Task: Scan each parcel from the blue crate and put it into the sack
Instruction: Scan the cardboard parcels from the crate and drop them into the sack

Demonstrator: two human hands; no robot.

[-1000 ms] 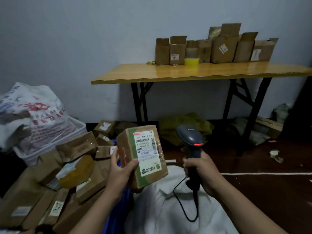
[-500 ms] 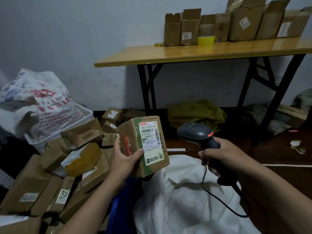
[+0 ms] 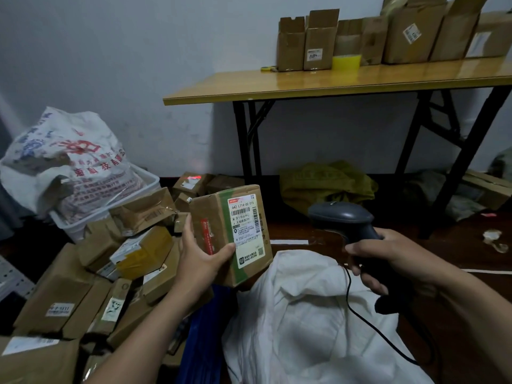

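Head view: the left hand (image 3: 199, 259) grips the parcel (image 3: 232, 231) at its lower left corner. The thumb lies on the face with the label and the fingers wrap round the left side. The parcel is in the air, a little tilted, just above the far left edge of the white sack (image 3: 304, 314), and its label faces the camera.

The right hand (image 3: 388, 259) is closed round the handle of the scanner (image 3: 340, 217), above the far right part of the sack. The scanner head is turned to the left and stays apart from the parcel. A gap is between them, over the far edge of the sack. The cable (image 3: 360, 314) hangs from the handle and lies across the right part of the sack.

The blue crate (image 3: 202, 342) stands touching the left side of the sack. Left of the sack, past the crate, a pile of parcels (image 3: 97, 286) is heaped close together. Beyond the sack stands a wooden table (image 3: 332, 81).
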